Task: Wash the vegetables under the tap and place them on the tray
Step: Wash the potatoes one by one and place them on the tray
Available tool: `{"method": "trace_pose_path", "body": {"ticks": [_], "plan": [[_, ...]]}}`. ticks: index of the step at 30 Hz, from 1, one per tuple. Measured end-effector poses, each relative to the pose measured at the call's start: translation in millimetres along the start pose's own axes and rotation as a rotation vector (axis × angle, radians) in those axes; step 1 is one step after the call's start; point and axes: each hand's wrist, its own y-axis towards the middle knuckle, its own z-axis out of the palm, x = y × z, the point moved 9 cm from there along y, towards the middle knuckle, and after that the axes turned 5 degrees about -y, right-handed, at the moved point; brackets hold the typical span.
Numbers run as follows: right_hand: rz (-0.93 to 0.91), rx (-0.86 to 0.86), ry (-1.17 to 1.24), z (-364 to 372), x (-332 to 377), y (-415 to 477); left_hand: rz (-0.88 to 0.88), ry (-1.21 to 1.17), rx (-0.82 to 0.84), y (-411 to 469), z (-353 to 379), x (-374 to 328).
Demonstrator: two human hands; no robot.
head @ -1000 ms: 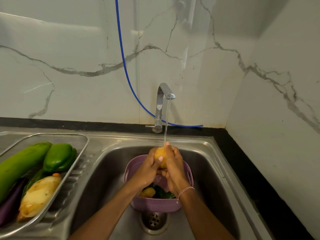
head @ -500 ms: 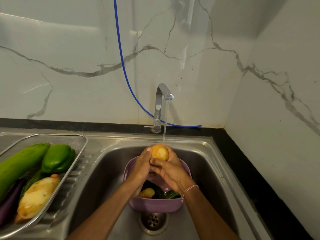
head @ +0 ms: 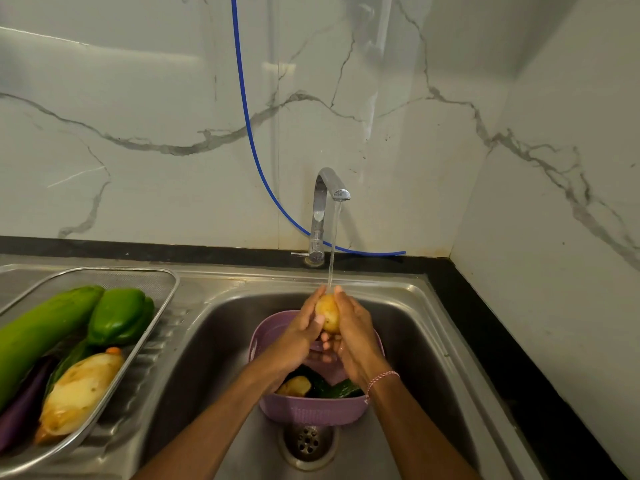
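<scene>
The left hand [head: 299,329] and the right hand [head: 355,332] clasp a small yellow-brown potato [head: 328,311] between them. The left thumb lies across its front, the right palm is against its right side, and the fingertips nearly meet at its top. The potato stands upright between the palms, right under the thin stream of water [head: 331,251] from the chrome tap [head: 323,206]. It is held above a purple plastic basket [head: 311,410] that sits in the steel sink [head: 433,341], just behind the round drain [head: 307,441].

In the basket lie a second potato [head: 296,386] and a dark green vegetable [head: 341,389]. On the draining board to the left, a wire-mesh metal tray [head: 164,299] holds a long green gourd [head: 41,330], a green bell pepper [head: 119,317], a pale yellow vegetable [head: 79,389] and a purple aubergine [head: 24,403]. A blue hose [head: 249,133] runs down the marble wall behind the tap.
</scene>
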Motion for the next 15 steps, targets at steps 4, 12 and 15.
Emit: {"method": "trace_pose_path", "body": {"ticks": [4,12,15], "plan": [[0.116,0.254,0.21,17,-2,-4,0.056,0.017,-0.107,3,-14,-1],[0.067,0.402,0.102,27,7,-9,-0.027,-0.205,-0.268,1,-28,8],[-0.006,0.264,-0.187,16,7,-3,-0.04,-0.174,-0.299,1,-30,7]]}}
